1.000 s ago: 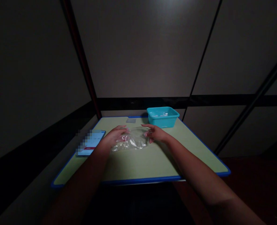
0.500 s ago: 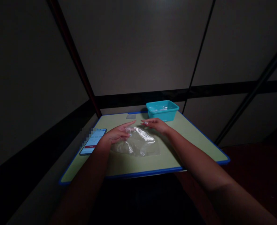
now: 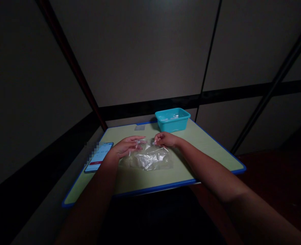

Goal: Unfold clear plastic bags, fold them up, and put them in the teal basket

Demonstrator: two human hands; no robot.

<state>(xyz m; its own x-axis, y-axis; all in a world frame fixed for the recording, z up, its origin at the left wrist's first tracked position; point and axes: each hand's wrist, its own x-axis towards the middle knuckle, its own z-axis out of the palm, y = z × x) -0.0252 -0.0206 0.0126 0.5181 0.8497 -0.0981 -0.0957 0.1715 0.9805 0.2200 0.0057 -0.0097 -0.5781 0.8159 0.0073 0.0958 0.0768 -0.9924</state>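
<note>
A clear plastic bag (image 3: 150, 160) lies crumpled on the table in front of me, bright with reflections. My left hand (image 3: 127, 147) is at its upper left, fingers stretched out and apart, with the film over or around the fingertips. Whether those fingers are inside the bag or behind it, I cannot tell. At the bag's upper right edge, my right hand (image 3: 165, 139) has its thumb and curled fingers closed on the film.
The light-green table (image 3: 201, 153) has a blue rim. A turquoise basket (image 3: 173, 125) with clear plastic inside stands at the back right. Left of my left hand lies a phone (image 3: 99, 156), its screen lit. A small grey patch (image 3: 139, 128) is near the back edge. Panelled walls close in behind and left.
My right hand has come down to the bag and its fingers have closed on the edge. The film has risen over my left fingertips. The view has shifted slightly.
</note>
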